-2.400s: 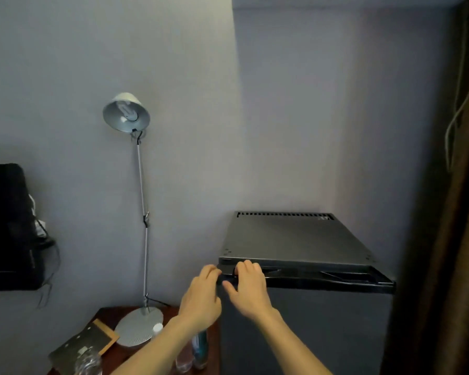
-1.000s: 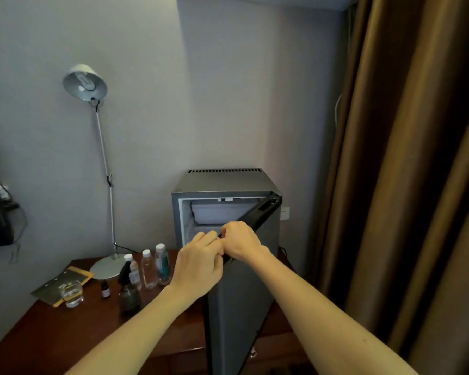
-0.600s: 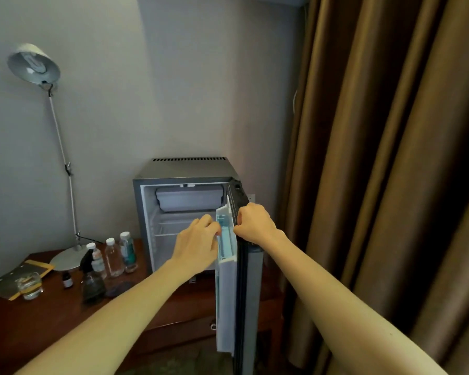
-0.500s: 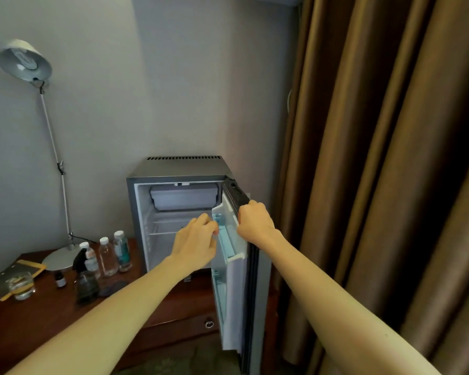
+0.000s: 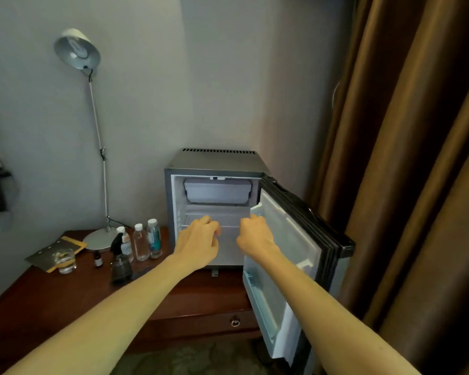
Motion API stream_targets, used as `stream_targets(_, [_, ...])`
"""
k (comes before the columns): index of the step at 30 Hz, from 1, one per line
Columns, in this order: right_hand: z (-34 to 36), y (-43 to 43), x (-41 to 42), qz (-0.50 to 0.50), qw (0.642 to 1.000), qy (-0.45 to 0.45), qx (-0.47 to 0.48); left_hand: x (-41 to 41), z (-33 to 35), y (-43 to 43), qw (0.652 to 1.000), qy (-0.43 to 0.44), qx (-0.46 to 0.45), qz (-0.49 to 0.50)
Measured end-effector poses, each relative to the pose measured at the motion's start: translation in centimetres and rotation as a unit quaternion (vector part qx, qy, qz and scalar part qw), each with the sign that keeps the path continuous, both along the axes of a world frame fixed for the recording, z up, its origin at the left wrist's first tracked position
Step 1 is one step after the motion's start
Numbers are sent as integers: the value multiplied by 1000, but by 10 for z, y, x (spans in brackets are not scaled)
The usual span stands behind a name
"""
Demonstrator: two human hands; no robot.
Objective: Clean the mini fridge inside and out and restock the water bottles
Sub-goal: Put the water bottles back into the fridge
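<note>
The grey mini fridge (image 5: 214,158) stands on a wooden desk (image 5: 52,299) with its door (image 5: 287,239) swung wide to the right. Its white inside holds a freezer box (image 5: 217,191) at the top and a wire shelf; I see no bottles in it. My left hand (image 5: 198,240) and my right hand (image 5: 255,236) hover in front of the opening, fingers loosely curled and holding nothing. My right hand is beside the door's inner top corner. Three water bottles (image 5: 142,242) stand on the desk left of the fridge.
A dark spray bottle (image 5: 120,262), a small dropper bottle (image 5: 98,259), a glass (image 5: 65,262) and a booklet (image 5: 53,250) sit on the desk. A tall lamp (image 5: 77,48) rises behind them. Brown curtains (image 5: 417,171) hang close to the open door.
Both hands pulled the fridge door from shut to wide open, then let go of it. They now sit in front of the open interior.
</note>
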State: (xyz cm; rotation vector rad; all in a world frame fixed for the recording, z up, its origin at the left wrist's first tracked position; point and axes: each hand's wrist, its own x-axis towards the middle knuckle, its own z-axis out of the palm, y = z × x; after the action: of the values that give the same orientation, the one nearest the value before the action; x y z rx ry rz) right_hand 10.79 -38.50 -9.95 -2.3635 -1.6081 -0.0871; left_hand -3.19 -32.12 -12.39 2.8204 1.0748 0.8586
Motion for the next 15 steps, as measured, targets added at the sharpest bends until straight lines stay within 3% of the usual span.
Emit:
stream_targets(7, [-49,133,-56,101,994,1,-51,-80,-37,122,994,49,-51,83])
stream_targets(11, [-85,236,-88,181,980,-13,-80,-119,-61,228,989,55,-62,120])
stream_targets(15, [-118,362,-119,243,965,-28,-99,-152,-90,356,984,54,-133,104])
